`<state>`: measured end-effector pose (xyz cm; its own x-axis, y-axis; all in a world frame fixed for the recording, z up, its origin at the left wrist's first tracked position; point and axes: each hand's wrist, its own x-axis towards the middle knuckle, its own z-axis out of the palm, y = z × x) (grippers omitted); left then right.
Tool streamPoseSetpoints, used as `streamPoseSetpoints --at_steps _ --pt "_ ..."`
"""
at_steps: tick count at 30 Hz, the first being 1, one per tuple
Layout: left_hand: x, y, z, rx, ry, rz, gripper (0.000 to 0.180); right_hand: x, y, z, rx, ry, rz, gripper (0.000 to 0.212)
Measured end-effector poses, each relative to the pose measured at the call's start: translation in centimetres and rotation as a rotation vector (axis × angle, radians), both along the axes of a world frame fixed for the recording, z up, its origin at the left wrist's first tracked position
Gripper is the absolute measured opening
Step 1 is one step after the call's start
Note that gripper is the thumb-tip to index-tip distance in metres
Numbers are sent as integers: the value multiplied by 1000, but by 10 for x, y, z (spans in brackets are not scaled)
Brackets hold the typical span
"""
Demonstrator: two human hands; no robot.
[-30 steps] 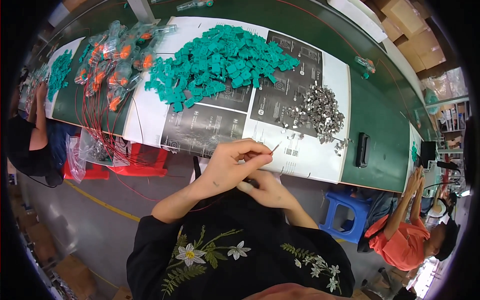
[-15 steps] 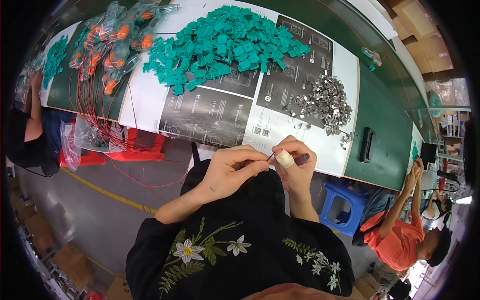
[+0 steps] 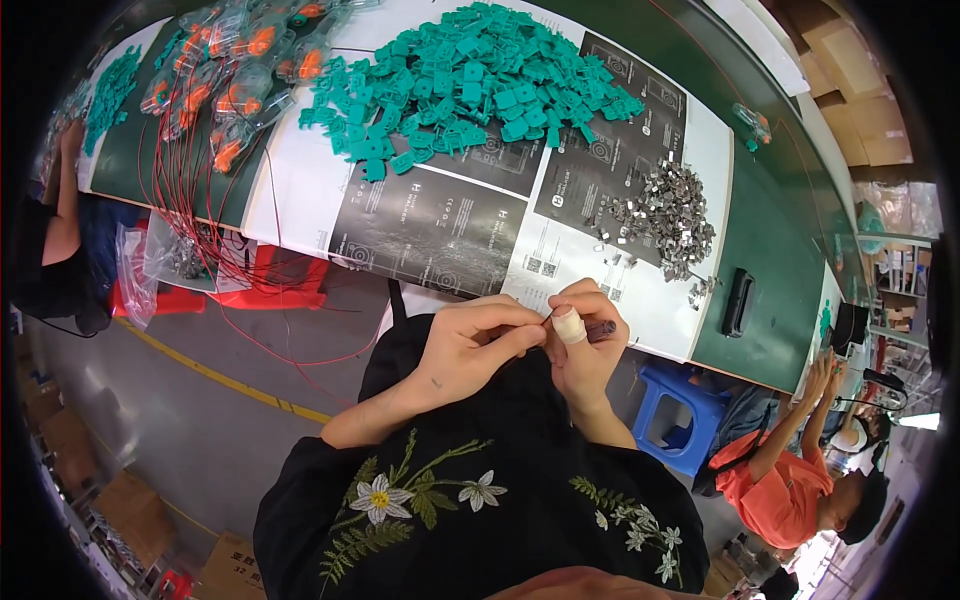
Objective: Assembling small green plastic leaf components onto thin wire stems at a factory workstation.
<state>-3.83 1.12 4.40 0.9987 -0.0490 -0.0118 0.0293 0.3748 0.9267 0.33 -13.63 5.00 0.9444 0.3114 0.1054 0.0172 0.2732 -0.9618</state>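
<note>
Both my hands meet above my lap, just off the table's near edge. My left hand (image 3: 468, 348) is closed in a pinch, and whatever lies in its fingertips is too small or hidden to make out. Touching those fingertips, my right hand (image 3: 592, 372) is closed too, with a pale wrap (image 3: 569, 325) around one digit. A dark purplish rod (image 3: 601, 330), like a tool handle, sticks out of the right grip; its other end is hidden by the fingers.
On the table lie a large heap of green plastic parts (image 3: 470, 85), a pile of small metal pieces (image 3: 672, 215) and a black oblong object (image 3: 738, 303). Clear-and-orange units (image 3: 240, 95) with red wires (image 3: 190, 185) sit left. A blue stool (image 3: 683, 410) and other people are nearby.
My fingertips have come closer together, and the thin dark piece that showed between them is now hidden. The view has shifted slightly.
</note>
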Motion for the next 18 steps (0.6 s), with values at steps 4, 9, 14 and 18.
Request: streamPoseSetpoints --at_steps 4,9,14,18 --pt "-1 4 -1 -29 -5 62 12 -7 13 -2 112 99 -88 6" --pt "-1 33 -3 49 14 181 12 17 26 11 -180 89 96 16" --pt "-8 57 -6 38 107 234 16 89 75 22 -851 -678 80 25" --pt "-7 57 -1 30 120 214 21 113 108 10 -1320 -668 49 29"
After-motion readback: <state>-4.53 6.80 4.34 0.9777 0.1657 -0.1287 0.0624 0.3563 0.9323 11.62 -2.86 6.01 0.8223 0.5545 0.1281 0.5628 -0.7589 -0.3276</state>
